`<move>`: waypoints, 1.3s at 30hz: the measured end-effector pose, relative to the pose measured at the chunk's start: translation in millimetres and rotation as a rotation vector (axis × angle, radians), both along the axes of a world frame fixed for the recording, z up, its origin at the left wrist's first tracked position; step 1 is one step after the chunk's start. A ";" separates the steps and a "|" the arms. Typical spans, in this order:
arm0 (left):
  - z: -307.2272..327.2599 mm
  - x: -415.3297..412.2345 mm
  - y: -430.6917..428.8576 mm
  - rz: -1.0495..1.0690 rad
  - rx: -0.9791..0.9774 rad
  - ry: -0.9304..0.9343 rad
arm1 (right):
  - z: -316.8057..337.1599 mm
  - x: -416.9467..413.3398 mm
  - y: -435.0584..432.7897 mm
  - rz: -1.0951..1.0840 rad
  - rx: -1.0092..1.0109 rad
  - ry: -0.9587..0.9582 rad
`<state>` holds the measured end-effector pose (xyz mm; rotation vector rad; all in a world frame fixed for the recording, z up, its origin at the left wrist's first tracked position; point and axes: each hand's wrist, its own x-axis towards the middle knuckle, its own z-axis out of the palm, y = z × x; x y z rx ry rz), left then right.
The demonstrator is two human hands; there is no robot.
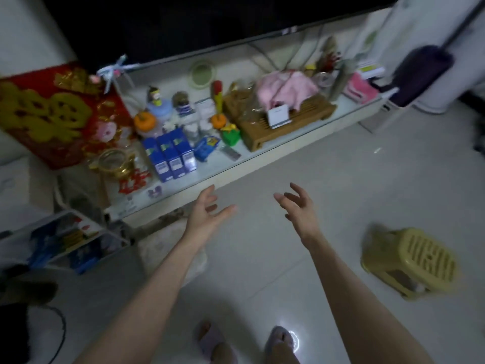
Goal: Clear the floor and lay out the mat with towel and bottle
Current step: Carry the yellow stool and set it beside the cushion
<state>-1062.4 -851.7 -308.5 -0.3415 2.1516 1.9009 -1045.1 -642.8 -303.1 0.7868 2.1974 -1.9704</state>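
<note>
No mat, towel or bottle shows. The pale floor (pixel 328 179) holds a yellow stool (pixel 412 264) at right, well apart from both hands. Left hand (pixel 207 214) and right hand (pixel 296 206) hover spread wide, empty. Best to lift the stool aside first.

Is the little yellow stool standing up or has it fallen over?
Fallen over. The yellow stool lies on its side on the floor, its slotted seat facing sideways toward the camera rather than up.
</note>
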 end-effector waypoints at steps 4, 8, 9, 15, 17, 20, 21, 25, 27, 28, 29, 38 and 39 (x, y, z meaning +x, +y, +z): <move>35.7 4.5 98.3 -0.191 0.011 0.040 | 38.2 39.7 97.6 -0.165 0.003 0.088; 54.7 21.2 205.6 -0.349 0.043 0.076 | 60.1 87.5 196.6 -0.311 0.022 0.143; 57.7 29.1 238.4 -0.382 0.049 0.081 | 64.5 103.1 226.5 -0.345 0.025 0.158; 59.8 75.1 404.9 -0.491 0.084 0.083 | 75.9 180.3 376.8 -0.478 0.085 0.166; 57.3 84.9 447.5 -0.528 0.091 0.079 | 75.8 200.9 414.2 -0.519 0.099 0.154; 52.3 97.7 512.0 -0.594 0.080 0.083 | 74.0 228.9 468.2 -0.583 0.108 0.136; 51.6 100.3 526.7 -0.616 0.076 0.088 | 72.8 234.3 480.0 -0.600 0.109 0.132; 37.4 105.5 599.4 -0.699 0.065 0.068 | 62.8 251.4 540.0 -0.675 0.085 0.125; 26.4 101.4 634.2 -0.730 0.060 0.058 | 55.2 253.1 570.7 -0.707 0.091 0.114; 20.5 98.1 650.2 -0.741 0.055 0.050 | 50.7 252.4 585.6 -0.717 0.096 0.105; 14.5 94.9 665.5 -0.749 0.051 0.042 | 45.2 250.8 600.3 -0.724 0.092 0.099; -49.6 49.2 805.8 -0.752 -0.013 -0.097 | -24.4 202.7 740.6 -0.725 0.050 -0.035; -55.2 45.4 816.7 -0.748 -0.023 -0.107 | -32.0 198.4 751.2 -0.723 0.047 -0.051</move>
